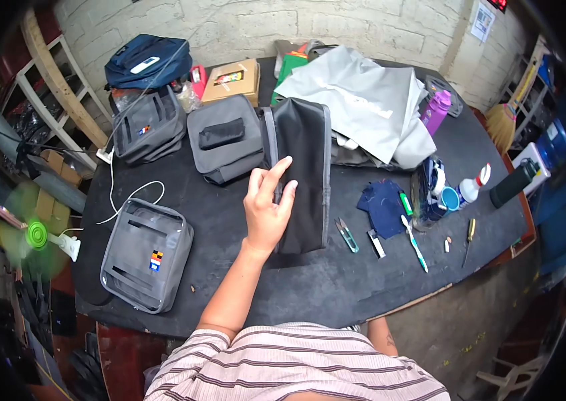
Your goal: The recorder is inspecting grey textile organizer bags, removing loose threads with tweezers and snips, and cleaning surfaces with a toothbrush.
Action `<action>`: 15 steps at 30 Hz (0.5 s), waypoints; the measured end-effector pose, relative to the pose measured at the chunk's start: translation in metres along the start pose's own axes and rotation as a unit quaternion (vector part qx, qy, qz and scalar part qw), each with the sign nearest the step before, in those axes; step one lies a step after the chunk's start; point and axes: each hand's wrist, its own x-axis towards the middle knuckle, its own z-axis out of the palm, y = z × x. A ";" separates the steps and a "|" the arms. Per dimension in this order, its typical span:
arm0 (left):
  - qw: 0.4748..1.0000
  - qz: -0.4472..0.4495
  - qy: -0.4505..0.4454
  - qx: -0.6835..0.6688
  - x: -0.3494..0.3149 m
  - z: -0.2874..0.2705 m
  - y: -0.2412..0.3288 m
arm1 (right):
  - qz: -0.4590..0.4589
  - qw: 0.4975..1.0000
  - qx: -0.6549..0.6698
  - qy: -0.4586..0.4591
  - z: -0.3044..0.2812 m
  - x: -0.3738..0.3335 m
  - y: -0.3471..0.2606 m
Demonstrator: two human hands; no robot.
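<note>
A dark grey and black bag [305, 174] with grey piping stands on edge at the middle of the table. My left hand [269, 207] is in front of its left side, with the index finger and thumb stretched out and apart over the black panel. Whether the fingers press on the bag is hard to tell. My right arm hangs down by the table's front edge, its hand out of sight. To the left of my left hand lie a grey bag with a black strap handle [223, 134] and a grey clear-fronted pouch [144, 254] with a small coloured flag patch.
Another grey bag [151, 127], a blue bag [148, 61] and a cardboard box [231, 81] sit far left. Grey sheeting [363, 100] covers the back right. Right of centre lie thread snips [346, 235], a toothbrush [414, 244], blue cloth [384, 208] and a screwdriver [471, 242]. A green fan [37, 235] spins at left.
</note>
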 end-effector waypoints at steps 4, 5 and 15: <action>0.996 -0.011 -0.018 -0.092 0.009 -0.011 0.005 | 0.033 0.998 -0.045 0.014 -0.020 0.105 0.049; 0.994 -0.014 -0.019 -0.105 0.011 -0.013 0.005 | 0.036 0.998 -0.052 0.021 -0.041 0.161 0.071; 0.985 -0.034 -0.090 -0.142 0.004 -0.027 0.000 | -0.521 0.683 -0.102 -0.501 0.006 -0.058 -0.289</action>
